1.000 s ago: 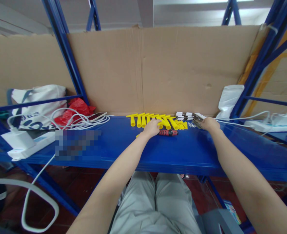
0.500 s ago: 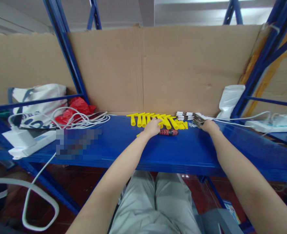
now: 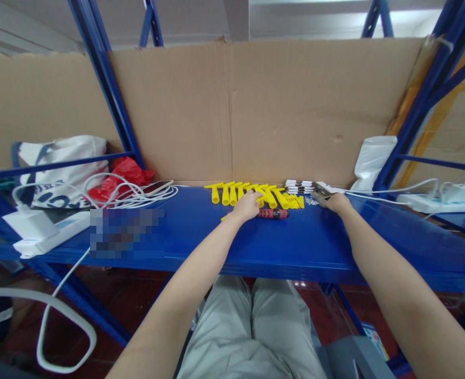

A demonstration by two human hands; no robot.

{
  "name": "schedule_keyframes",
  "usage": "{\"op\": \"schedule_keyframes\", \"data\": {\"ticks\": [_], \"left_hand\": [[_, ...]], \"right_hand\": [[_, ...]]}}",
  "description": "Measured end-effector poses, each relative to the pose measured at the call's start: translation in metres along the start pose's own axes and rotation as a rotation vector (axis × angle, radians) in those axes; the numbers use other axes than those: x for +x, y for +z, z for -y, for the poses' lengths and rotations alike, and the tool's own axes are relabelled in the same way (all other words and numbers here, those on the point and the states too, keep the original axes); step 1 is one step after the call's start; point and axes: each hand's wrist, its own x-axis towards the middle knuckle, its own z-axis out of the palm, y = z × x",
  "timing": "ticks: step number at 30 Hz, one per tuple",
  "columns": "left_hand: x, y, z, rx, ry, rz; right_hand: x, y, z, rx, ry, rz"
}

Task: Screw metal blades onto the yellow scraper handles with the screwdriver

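Note:
My left hand [image 3: 247, 206] rests over the row of yellow T-shaped plastic pieces [image 3: 226, 193], fingers curled. A bit of yellow shows at its fingertips, seemingly a piece in its grip. Just right of it lies a screwdriver with a red and black handle [image 3: 273, 213]; its left part is hidden under the hand. My right hand [image 3: 338, 202] is closed on a grey-brown metal piece [image 3: 322, 195], too small to identify. Beside that are small silvery bits [image 3: 310, 201], white strips with dark marks [image 3: 299, 186] and small yellow pieces [image 3: 294, 201].
A cardboard panel [image 3: 287, 110] backs the blue table [image 3: 295, 245]. To the left are coiled white cables [image 3: 149, 193], a red bag [image 3: 127, 171], a white cloth bag [image 3: 66, 163] and a power strip [image 3: 54, 231]. A white pouch [image 3: 374, 160] leans at the back right.
Both hands stay almost where they were. The metal piece at the right hand has shifted slightly in angle; the yellow row and screwdriver look the same.

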Motion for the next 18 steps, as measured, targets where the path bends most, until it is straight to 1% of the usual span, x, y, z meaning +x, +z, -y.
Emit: {"op": "schedule_keyframes", "data": {"ticks": [2,4,9,12,14,15,17,18], "left_hand": [[0.0,0.0,0.0,0.001,0.0,-0.002],[0.0,0.001,0.0,0.002,0.0,-0.005],[0.0,0.0,0.0,0.006,-0.002,0.001],[0.0,-0.001,-0.001,0.001,-0.01,0.007],[-0.001,-0.001,-0.001,-0.001,-0.012,0.006],[-0.001,-0.001,-0.001,-0.001,-0.011,0.004],[0.0,-0.001,0.0,-0.001,-0.007,-0.002],[0.0,0.0,0.0,-0.001,-0.004,-0.006]], "right_hand": [[-0.002,-0.001,0.003,-0.026,0.035,0.024],[-0.005,-0.003,0.006,-0.033,0.033,0.028],[-0.006,-0.012,0.013,-0.04,0.092,-0.008],[-0.008,-0.017,0.023,0.021,0.079,-0.044],[-0.011,-0.018,0.032,0.14,0.011,-0.055],[-0.014,-0.017,0.038,0.216,-0.046,-0.046],[-0.021,-0.014,0.05,0.382,-0.197,0.006],[-0.025,-0.012,0.056,0.459,-0.274,0.06]]}}
